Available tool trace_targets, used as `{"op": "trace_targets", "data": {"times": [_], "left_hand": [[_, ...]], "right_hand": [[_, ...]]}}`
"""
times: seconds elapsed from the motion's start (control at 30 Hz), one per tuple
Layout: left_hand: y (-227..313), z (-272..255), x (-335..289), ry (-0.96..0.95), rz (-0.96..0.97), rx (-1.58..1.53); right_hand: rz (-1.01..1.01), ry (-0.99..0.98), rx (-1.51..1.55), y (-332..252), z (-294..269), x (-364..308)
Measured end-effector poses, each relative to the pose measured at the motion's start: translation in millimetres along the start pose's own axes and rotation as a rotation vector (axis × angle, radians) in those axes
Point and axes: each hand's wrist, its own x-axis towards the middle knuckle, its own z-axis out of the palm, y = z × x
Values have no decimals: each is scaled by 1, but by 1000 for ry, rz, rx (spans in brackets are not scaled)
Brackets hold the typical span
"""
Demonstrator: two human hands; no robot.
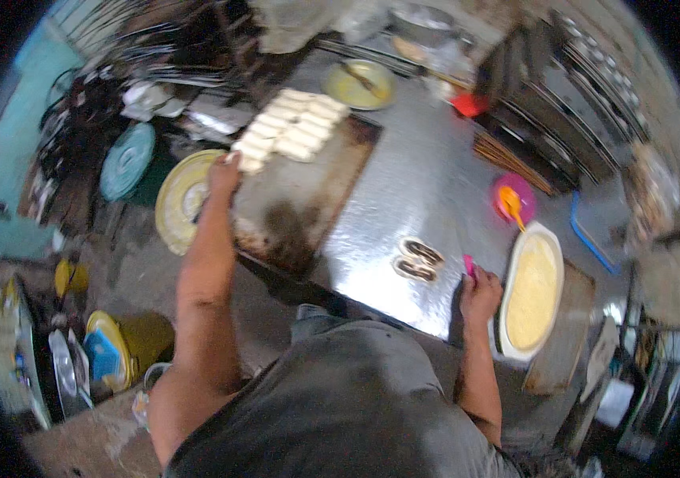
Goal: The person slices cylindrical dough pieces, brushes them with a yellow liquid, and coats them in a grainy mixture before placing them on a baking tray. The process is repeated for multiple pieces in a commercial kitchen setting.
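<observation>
Left hand (224, 171) at the near end of the dough rolls (296, 126), by the tray (312, 179) edge; grip can't be told. Right hand (481, 295) clamped on small pink tool (469, 265), beside dark-filled dough pieces (414, 268) on metal table (420, 175). Plastic bag (652, 190), far right: too blurred to read any print.

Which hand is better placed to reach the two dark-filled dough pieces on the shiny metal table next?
Likely the right hand: it is near the dough pieces, though holding a small pink object. The left hand is farther away, at a brown metal tray's edge.
</observation>
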Motion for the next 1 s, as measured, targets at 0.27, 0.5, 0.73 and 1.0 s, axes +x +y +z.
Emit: {"op": "trace_targets", "data": {"times": [0.27, 0.5, 0.73, 1.0], "left_hand": [[91, -26, -90, 182, 286, -305], [221, 42, -188, -252, 382, -847], [265, 103, -271, -690, 419, -886], [310, 90, -343, -1129, 320, -936]], "right_hand": [[136, -142, 127, 1, -8, 5], [184, 65, 475, 12, 23, 44], [727, -383, 1618, 6, -17, 45], [468, -185, 1388, -1, -19, 51]]}}
